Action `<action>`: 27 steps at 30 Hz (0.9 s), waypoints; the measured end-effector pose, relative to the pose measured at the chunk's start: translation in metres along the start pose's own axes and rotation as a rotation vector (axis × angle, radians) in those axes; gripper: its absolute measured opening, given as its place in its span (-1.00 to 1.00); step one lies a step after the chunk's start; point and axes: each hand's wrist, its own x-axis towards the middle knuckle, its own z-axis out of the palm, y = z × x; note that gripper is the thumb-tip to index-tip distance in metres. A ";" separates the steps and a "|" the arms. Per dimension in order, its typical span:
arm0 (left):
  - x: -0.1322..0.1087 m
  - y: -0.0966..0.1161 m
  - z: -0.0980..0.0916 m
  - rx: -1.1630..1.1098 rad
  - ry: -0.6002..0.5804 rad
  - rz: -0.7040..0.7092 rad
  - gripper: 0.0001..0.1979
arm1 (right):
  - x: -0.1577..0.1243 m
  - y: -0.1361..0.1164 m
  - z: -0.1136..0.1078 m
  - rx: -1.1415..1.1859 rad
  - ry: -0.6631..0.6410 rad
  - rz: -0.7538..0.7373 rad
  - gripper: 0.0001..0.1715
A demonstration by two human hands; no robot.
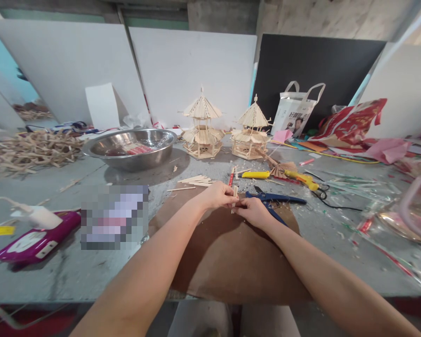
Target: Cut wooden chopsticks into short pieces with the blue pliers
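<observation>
My left hand (pixel 219 195) and my right hand (pixel 254 210) meet over a brown board (pixel 224 262). Between their fingertips is a small piece of pale wooden sticks (pixel 235 192), pinched from both sides and partly hidden by the fingers. Just past my left hand lie several loose wooden sticks (pixel 196 180). Blue-handled cutters (pixel 280 198) rest beside my right hand, partly covered by it. A yellow utility knife (pixel 255 174) and a yellow glue gun (pixel 303 179) lie beyond them.
Two stick-built pagoda models (pixel 202 135) (pixel 253 133) stand at the back. A steel basin (pixel 133 161) is left of them, with a stick pile (pixel 38 150) farther left. A purple power strip (pixel 38 241) lies front left. Clear glue sticks (pixel 351 187) and a red bag (pixel 354 121) are at right.
</observation>
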 end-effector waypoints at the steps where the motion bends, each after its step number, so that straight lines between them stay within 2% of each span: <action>1: 0.000 0.000 0.000 0.006 0.003 -0.002 -0.74 | 0.000 0.000 0.000 -0.002 0.001 -0.003 -0.75; 14: 0.004 -0.006 0.003 0.097 0.035 0.017 -0.73 | 0.000 -0.001 0.001 -0.102 0.022 0.035 -0.72; 19: 0.004 -0.009 0.003 0.075 0.067 0.013 -0.71 | 0.000 -0.001 0.002 -0.114 0.033 0.031 -0.73; 27: 0.005 -0.010 0.004 -0.007 0.043 -0.024 -0.70 | 0.000 -0.001 -0.001 -0.103 -0.021 -0.004 -0.74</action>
